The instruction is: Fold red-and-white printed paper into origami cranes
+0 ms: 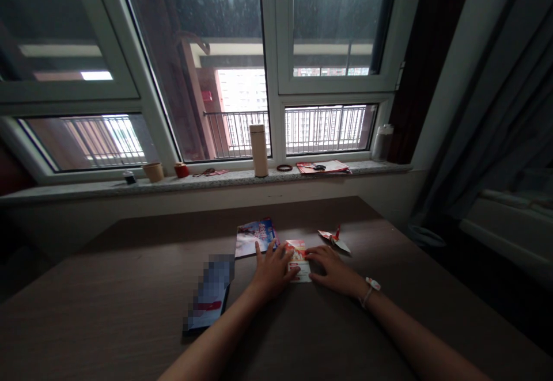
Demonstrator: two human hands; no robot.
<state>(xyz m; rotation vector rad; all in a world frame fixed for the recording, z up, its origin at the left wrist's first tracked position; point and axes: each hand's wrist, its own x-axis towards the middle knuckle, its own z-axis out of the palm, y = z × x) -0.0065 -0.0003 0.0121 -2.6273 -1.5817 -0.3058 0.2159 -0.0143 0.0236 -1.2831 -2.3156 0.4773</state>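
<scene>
A small folded printed paper [298, 260], red, white and yellow, lies on the brown table [129, 289]. My left hand [271, 269] rests on its left edge with fingers stretched out flat. Opposite it, my right hand [332, 269] presses the paper's right side, fingers spread, a bead bracelet on that wrist. A finished folded paper crane [334, 238] sits just beyond my right hand. A colourful leaflet [256, 236] lies just past my left hand.
A dark packet [209, 297] lies left of my left forearm. On the stone windowsill [242, 179] stand a tall beige flask [259, 149], a paper cup [153, 171], a red pot [182, 169] and red papers [322, 166]. Curtains hang at right.
</scene>
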